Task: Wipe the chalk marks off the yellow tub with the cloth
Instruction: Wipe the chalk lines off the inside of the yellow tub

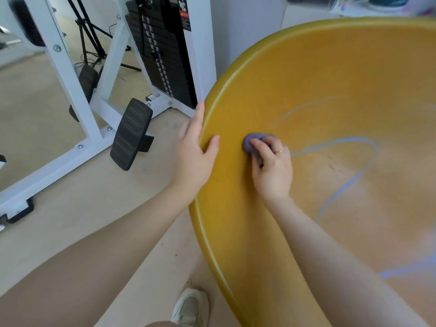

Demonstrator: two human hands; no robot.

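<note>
The big yellow tub (pixel 318 74) fills the right side of the head view, tilted so its inside faces me. Blue chalk lines (pixel 349 182) loop across its floor and inner wall. My left hand (pixel 197 152) grips the tub's left rim, thumb inside and fingers outside. My right hand (pixel 271 166) is inside the tub, shut on a small purple cloth (pixel 251 141) that it presses against the inner wall just left of the chalk loop's end. Most of the cloth is hidden under my fingers.
A white weight machine (pixel 94 107) with a black weight stack (pixel 162 50) and a black foot pedal (pixel 131 133) stands on the beige floor to the left. A white pillar (pixel 245 27) rises behind the tub. My shoe (pixel 191 308) shows at the bottom.
</note>
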